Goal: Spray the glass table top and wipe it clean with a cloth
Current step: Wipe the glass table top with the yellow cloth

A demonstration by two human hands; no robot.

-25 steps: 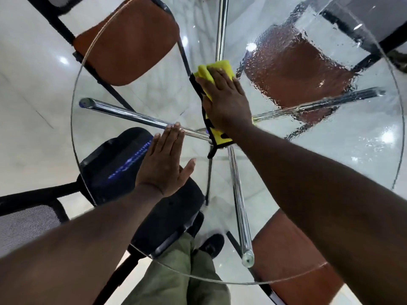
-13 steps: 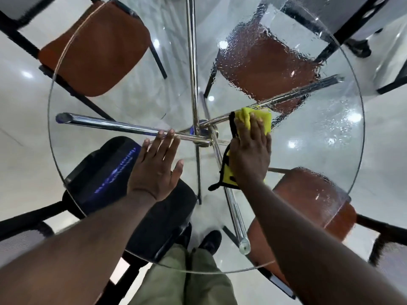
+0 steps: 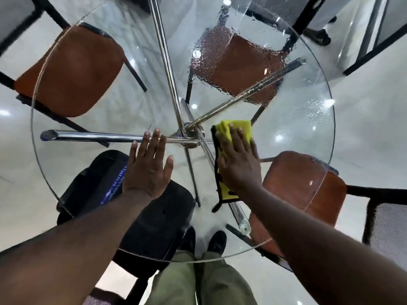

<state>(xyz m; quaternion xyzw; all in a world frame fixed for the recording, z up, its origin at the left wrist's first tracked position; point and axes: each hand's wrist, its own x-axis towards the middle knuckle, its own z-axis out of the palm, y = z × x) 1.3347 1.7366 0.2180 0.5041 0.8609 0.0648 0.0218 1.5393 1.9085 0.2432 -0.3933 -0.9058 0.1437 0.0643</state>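
Pressing flat on the one yellow cloth (image 3: 240, 127), the right hand (image 3: 239, 164) pins it to the glass surface (image 3: 308, 128) just right of the hub (image 3: 191, 134), fingers straight. The cloth's long axis runs away from the person. The single wet patch (image 3: 233, 62) lies beyond it, nearer the right hand. The left hand (image 3: 147, 170) rests flat on the glass, holding nothing. No spray bottle shows.

Bright overhead light — glare spots on the glass table top (image 3: 308, 119), edges fisheye-bent.
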